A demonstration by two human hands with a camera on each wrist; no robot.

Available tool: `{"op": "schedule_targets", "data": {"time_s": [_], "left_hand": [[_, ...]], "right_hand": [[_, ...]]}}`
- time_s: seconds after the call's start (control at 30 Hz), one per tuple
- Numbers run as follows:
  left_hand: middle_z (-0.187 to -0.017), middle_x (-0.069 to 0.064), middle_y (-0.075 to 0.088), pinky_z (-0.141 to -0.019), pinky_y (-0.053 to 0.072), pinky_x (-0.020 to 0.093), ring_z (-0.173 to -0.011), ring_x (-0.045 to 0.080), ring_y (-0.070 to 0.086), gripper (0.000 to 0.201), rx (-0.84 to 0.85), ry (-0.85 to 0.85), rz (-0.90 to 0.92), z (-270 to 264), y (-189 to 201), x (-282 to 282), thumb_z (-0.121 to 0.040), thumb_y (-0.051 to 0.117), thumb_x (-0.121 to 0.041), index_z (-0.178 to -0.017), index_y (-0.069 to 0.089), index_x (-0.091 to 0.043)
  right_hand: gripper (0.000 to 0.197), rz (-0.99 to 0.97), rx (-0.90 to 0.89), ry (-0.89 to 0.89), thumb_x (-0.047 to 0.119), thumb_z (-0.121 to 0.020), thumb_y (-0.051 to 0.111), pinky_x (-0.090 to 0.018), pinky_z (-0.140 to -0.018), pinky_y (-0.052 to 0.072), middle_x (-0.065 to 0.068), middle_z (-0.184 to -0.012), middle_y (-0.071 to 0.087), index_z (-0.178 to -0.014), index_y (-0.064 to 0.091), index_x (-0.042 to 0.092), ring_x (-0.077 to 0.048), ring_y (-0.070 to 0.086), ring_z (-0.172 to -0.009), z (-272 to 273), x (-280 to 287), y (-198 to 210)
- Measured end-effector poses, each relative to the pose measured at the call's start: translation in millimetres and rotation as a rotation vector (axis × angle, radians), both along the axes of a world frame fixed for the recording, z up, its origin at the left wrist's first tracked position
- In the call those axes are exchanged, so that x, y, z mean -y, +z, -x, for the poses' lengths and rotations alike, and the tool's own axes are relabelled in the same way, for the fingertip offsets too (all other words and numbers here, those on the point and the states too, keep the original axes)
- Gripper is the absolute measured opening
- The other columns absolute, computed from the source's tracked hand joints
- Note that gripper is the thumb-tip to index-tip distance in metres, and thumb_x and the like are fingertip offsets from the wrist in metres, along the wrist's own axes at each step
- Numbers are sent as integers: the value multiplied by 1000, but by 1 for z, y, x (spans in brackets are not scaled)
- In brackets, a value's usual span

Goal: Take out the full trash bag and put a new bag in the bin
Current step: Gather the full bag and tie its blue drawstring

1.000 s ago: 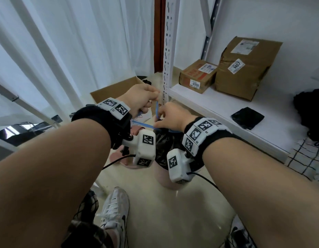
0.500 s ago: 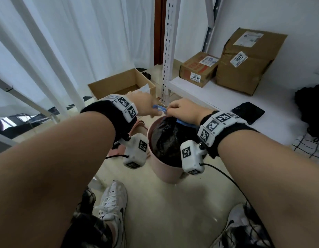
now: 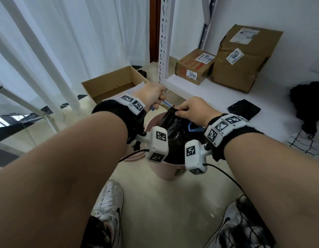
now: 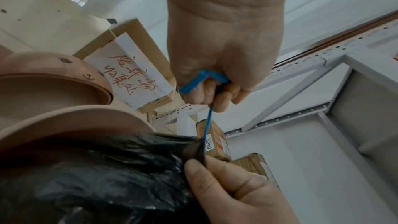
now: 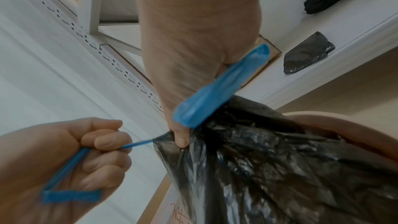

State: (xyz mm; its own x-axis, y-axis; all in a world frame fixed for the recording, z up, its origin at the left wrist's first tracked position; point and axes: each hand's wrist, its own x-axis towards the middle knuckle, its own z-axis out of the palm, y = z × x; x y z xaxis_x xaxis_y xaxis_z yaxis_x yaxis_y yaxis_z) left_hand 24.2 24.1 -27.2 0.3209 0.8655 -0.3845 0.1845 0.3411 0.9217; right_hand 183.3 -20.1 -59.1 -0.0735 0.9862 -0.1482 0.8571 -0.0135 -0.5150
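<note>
A pink bin (image 3: 164, 171) stands on the floor between my feet with a full black trash bag (image 3: 174, 130) in it. My right hand (image 3: 182, 111) pinches the bag's gathered neck (image 5: 170, 140) between thumb and fingers, and one blue drawstring loop (image 5: 221, 88) runs across its palm. Just left of it, my left hand (image 3: 158, 100) is a fist round the other blue drawstring (image 4: 207, 120), which runs taut from the neck. A folded black bag (image 3: 244, 109) lies on the white shelf (image 3: 208, 93) to the right.
A pink lid (image 4: 43, 77) lies on the floor behind the bin, beside an open cardboard box (image 3: 110, 83) bearing a handwritten note. Two cardboard parcels (image 3: 241, 56) and a black cloth heap (image 3: 307, 101) sit on the shelf. The shelf's upright post (image 3: 163, 42) stands just beyond my hands.
Both hands have come down from chest height to the bin's mouth. The right hand has shifted from the string to the bag's neck while the left draws its string off to the left.
</note>
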Motion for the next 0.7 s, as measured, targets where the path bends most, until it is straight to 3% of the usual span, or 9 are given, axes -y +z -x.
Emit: {"op": "schedule_targets", "data": {"time_s": [0.1,0.2,0.3,0.37,0.43,0.5,0.57,0.63,0.7], "left_hand": [[-59,0,29,-35,14,17,-50,11,13,32,-77,-11,-30,-6,-4,-6,-95,36,-14,-65,28,-19],[-58,0,33,-39,20,20,-46,14,22,31,-239,-155,-160,-7,-8,-9,-93,43,-20,-64,32,-18],[-71,7,50,-50,34,25,-50,23,44,32,-485,-356,-394,0,-5,-9,-87,59,-43,-86,52,-13],[-109,10,59,-69,41,28,-83,30,63,51,-699,-531,-471,2,-3,-8,-83,64,-49,-123,53,-18],[-138,6,50,-91,40,30,-119,28,54,63,-889,-695,-516,1,-5,-8,-82,63,-49,-137,47,-23],[-133,6,56,-95,44,34,-118,26,54,60,-1040,-790,-548,-6,-9,-5,-82,63,-51,-133,53,-21],[-109,7,63,-81,47,34,-101,26,58,50,-1152,-838,-626,-16,-15,-1,-86,58,-50,-117,63,-12],[-80,6,53,-68,39,32,-83,24,53,39,-1169,-769,-733,-25,-27,6,-93,51,-43,-86,60,-7],[-80,6,44,-67,36,31,-78,24,49,38,-1062,-593,-768,-31,-47,8,-96,46,-37,-70,46,-10]], "right_hand": [[18,30,-21,14,24,-88,65,-33,-89,51,2,-97,72,-101,75,18,-14,62,-89,-5,0,0],[20,62,65,100,22,-88,64,-26,-80,44,-7,-102,72,-104,73,13,-15,59,-86,-8,-1,7],[50,57,83,155,37,-82,70,-25,-88,42,-4,-123,64,-127,60,17,-18,59,-107,-16,2,16],[82,132,70,133,46,-74,74,-25,-97,37,-3,-139,49,-143,39,20,-20,48,-125,-23,7,20],[98,297,108,116,50,-68,77,-31,-110,32,-2,-148,39,-148,28,20,-21,39,-134,-31,10,19],[87,417,239,112,49,-65,80,-38,-109,38,-3,-137,52,-138,45,16,-23,50,-124,-40,11,15],[48,394,340,94,39,-73,76,-35,-90,50,-6,-101,67,-108,66,7,-23,61,-94,-48,11,5],[24,213,250,44,31,-86,65,-30,-71,41,-5,-74,59,-75,63,10,-23,54,-75,-51,16,-3],[27,-11,69,-7,36,-90,58,-31,-77,36,-3,-82,53,-70,51,20,-20,49,-81,-47,22,-12]]}}
